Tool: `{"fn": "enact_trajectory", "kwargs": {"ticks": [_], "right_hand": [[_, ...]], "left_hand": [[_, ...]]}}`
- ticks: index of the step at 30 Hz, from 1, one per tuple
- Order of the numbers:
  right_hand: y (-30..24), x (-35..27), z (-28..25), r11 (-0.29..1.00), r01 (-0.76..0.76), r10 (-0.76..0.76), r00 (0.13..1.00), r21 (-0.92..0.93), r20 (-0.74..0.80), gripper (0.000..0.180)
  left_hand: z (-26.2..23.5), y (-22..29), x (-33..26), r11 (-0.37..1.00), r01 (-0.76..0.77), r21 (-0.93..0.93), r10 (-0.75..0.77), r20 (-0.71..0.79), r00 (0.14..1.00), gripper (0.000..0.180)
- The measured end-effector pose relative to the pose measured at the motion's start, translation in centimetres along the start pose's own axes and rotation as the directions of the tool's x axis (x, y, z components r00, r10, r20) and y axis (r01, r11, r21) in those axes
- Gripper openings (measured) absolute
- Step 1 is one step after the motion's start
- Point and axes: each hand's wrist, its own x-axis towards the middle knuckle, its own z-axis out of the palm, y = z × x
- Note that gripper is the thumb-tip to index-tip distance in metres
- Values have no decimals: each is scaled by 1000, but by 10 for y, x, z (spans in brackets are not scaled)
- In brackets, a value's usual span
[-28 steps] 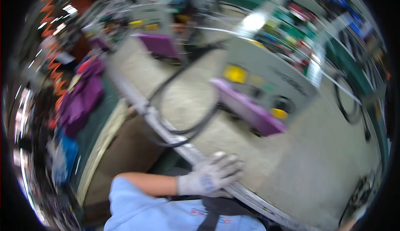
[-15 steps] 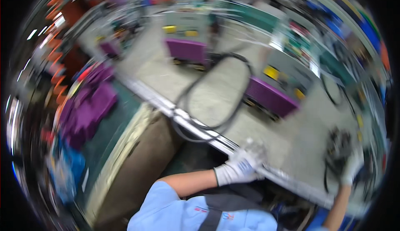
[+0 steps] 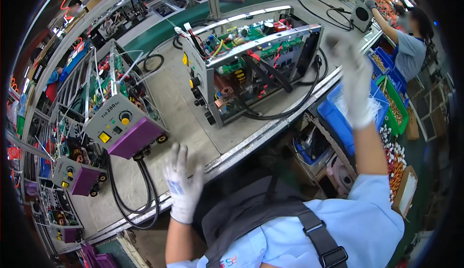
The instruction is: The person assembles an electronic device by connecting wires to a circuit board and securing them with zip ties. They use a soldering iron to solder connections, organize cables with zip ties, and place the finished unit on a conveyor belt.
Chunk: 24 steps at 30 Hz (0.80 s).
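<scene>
My left hand, in a white knit glove, is raised over the bench's front edge. Its fingers point up and apart, with nothing in them. My right hand, also white-gloved, is lifted above a blue bin holding white thin pieces. Its fingertips are smeared by motion, so I cannot tell whether they hold anything. Between and beyond my hands stands an uncovered welding machine with green circuit boards, coils and yellow knobs. Left of it is another opened welding machine with a purple lower front, nearest my left hand.
More purple-fronted machines line the bench at left. Black cables hang over its metal edge. On the right are a green bin of brass-coloured parts and bundled wires. A co-worker works at the far right.
My view has swung round to the right along the bench. My left hand has come away from the bench edge with its fingers up; my right hand has risen over the blue bin.
</scene>
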Motion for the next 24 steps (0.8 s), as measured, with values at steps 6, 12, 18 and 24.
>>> {"fn": "enact_trajectory", "kwargs": {"ticks": [6, 12, 18, 24], "right_hand": [[130, 70, -16, 754, -573, 579, 811, 322, 88, 76], [132, 35, 13, 795, -524, 491, 851, 305, 185, 78], [91, -29, 2, 938, -330, 302, 927, 103, 222, 54], [96, -37, -11, 933, 237, -106, 899, -271, 424, 45]], "left_hand": [[22, -61, 54, 947, -98, 306, 124, -65, 990, 51], [30, -101, 50, 883, -169, 439, 185, 6, 983, 47], [28, -73, 56, 906, -153, 395, 173, -16, 985, 34], [6, -28, -10, 982, -161, 98, 138, 204, 969, 15]]}}
